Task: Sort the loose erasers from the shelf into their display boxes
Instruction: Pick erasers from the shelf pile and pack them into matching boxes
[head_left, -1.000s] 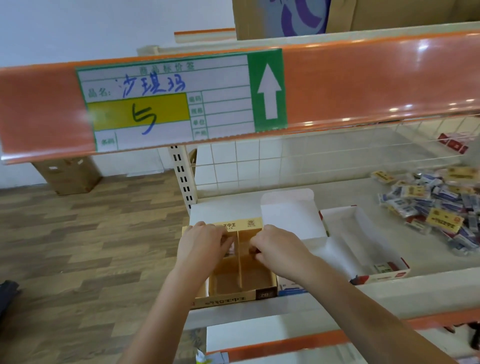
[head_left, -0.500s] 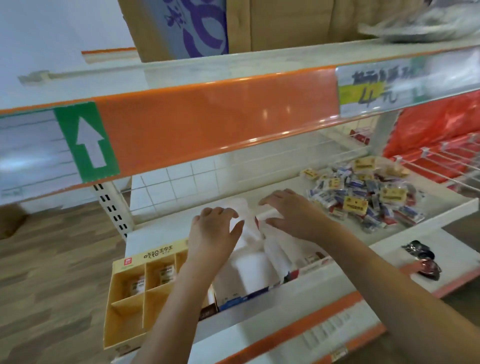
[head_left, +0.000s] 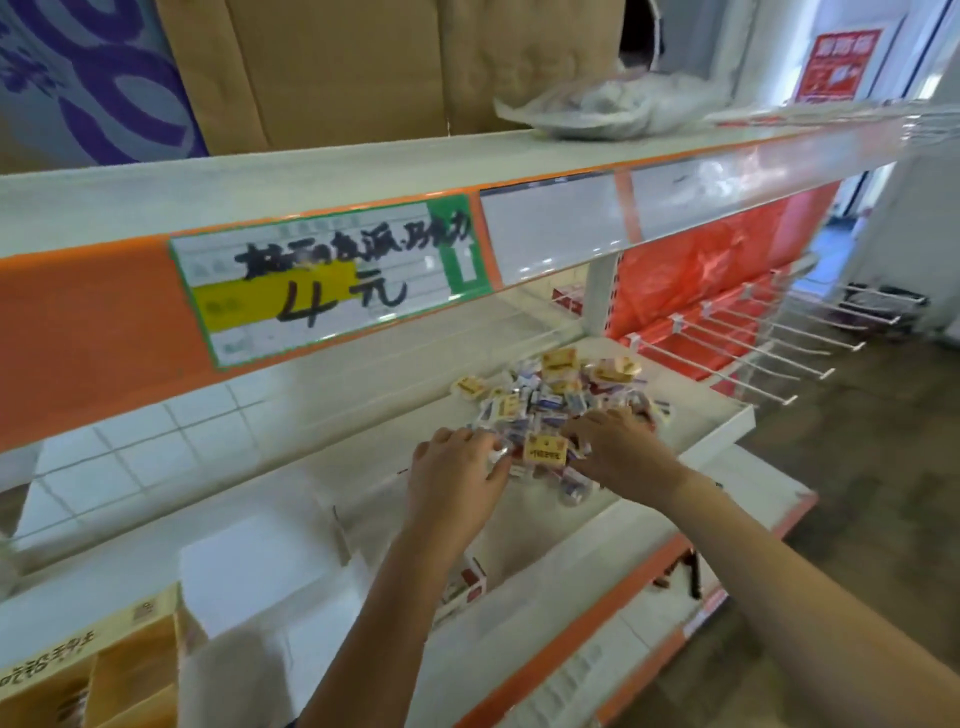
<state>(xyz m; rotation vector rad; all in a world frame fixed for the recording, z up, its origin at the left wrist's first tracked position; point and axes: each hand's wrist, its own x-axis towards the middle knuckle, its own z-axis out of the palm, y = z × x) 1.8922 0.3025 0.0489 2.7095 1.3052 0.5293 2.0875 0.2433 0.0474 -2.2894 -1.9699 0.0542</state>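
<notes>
The pile of erasers (head_left: 558, 397) lies on the white shelf (head_left: 332, 483), toward its right end, spread in a heap whose long axis runs from the front edge back toward the tiled rear wall. Individual erasers point every which way. Both hands are at the pile's near edge. The left hand (head_left: 457, 480) reaches in with fingers curled at the left of the pile; whether it pinches an eraser cannot be told through the blur. The right hand (head_left: 615, 449) lies on the pile, fingers bent over wrapped pieces, grip unclear. A yellow-labelled eraser (head_left: 544, 449) sits between the hands. Left of the pile stand a white display box (head_left: 470, 577) and a yellow display box (head_left: 91, 670).
</notes>
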